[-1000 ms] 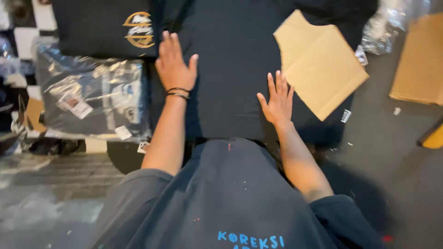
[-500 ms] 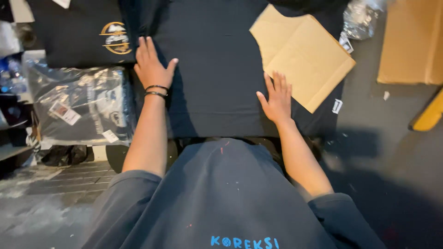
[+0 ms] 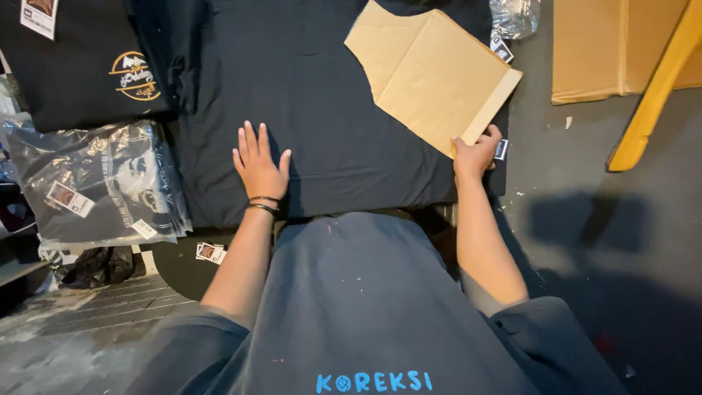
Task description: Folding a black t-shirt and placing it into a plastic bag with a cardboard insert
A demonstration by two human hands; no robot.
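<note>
Now the left hand [image 3: 260, 162] is being pressed flat, fingers spread, gripping nothing, on the black garment [image 3: 329, 95]. The right hand [image 3: 477, 153] is being closed around the near corner of the cardboard template [image 3: 428, 73], which is lying tan and vest-shaped just beyond that grip, on the dark cloth. Well left of the flat palm, a bagged shirt [image 3: 95, 186] is being kept beside the grey floor [image 3: 607, 219].
</note>
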